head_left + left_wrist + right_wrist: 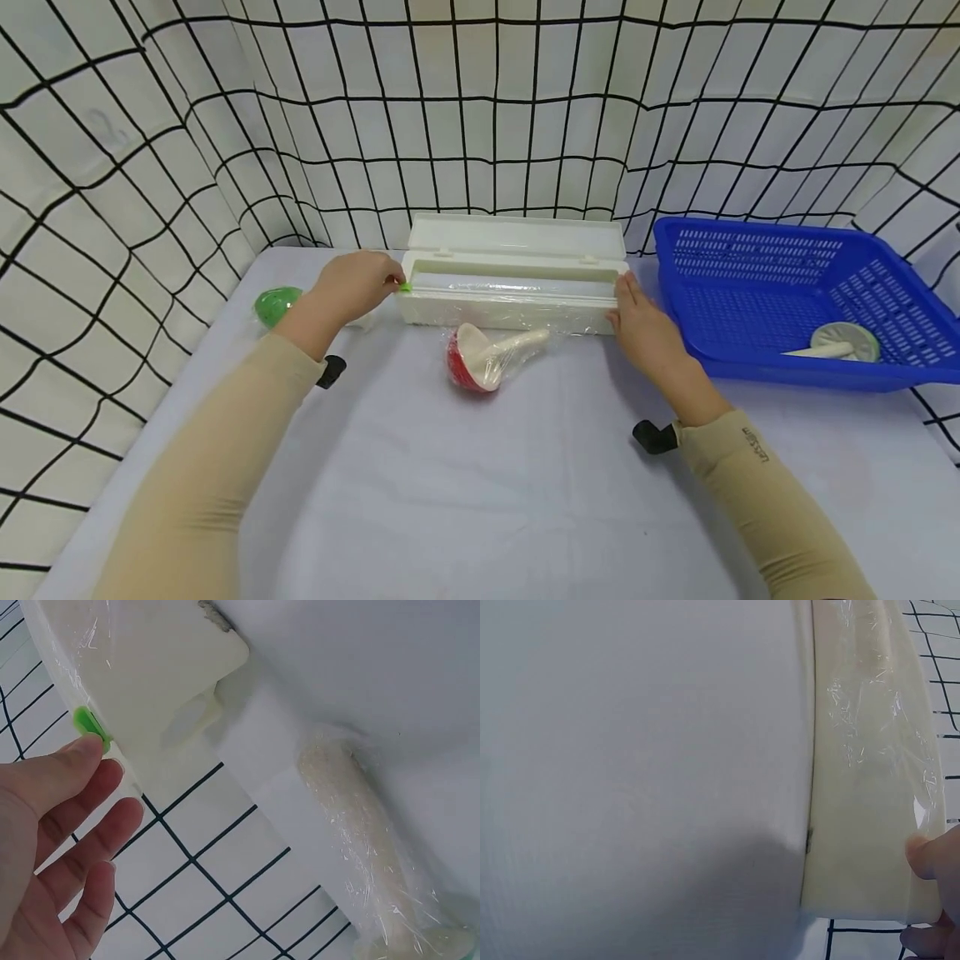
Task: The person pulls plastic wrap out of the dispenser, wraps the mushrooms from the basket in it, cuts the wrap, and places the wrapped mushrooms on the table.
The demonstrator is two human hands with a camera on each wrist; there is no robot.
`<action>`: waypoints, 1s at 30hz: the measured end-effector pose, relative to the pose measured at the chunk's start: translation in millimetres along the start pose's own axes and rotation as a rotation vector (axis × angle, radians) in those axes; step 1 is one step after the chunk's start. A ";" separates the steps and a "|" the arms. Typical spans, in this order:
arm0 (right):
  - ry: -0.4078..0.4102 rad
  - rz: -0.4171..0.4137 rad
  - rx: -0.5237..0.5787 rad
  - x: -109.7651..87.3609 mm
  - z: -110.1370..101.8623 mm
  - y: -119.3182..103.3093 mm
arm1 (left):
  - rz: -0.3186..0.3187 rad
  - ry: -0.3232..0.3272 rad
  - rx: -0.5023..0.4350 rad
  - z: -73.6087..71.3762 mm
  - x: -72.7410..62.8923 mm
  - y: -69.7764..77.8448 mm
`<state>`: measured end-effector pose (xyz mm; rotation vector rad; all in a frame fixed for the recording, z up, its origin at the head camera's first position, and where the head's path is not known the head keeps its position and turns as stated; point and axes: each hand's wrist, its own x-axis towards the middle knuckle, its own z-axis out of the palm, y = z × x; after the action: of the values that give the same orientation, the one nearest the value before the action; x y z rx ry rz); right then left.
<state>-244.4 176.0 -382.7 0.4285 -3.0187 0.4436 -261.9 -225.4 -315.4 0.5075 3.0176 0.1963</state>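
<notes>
A white cling film dispenser (427,312) lies across the table with its lid up and a roll of film (517,284) inside. At its left end my left hand (354,287) pinches a small green slide cutter (90,726) between thumb and index finger; the other fingers are loosely bent. My right hand (649,332) grips the dispenser's right end, its thumb (924,855) on the front wall. Clear film hangs over the front. Just before the dispenser lies a red and white ladle (480,360) in clear film.
Left of the dispenser, partly behind my left arm, lies a film-wrapped green ladle (275,307); its pale handle (360,832) shows in the left wrist view. A blue basket (738,369) on the right holds a green-rimmed ladle (847,340). Black netting (495,100) surrounds the white-covered table.
</notes>
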 end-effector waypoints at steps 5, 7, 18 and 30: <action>-0.003 -0.011 -0.003 2.6 1.6 1.3 | 0.001 0.022 -0.030 4.8 -2.6 -1.0; -0.015 -0.002 -0.007 2.2 0.9 0.9 | 0.021 0.040 -0.024 7.3 -2.7 -0.7; 0.016 -0.049 -0.036 -3.1 -6.6 -8.1 | 0.112 0.167 0.014 16.2 -0.7 11.9; 0.332 -0.214 0.027 -11.4 -1.9 -7.6 | 0.132 0.211 -0.004 24.6 2.7 16.3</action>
<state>-231.2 172.6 -379.9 0.6058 -2.6165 0.4845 -256.9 -206.4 -337.6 0.7305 3.1867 0.2806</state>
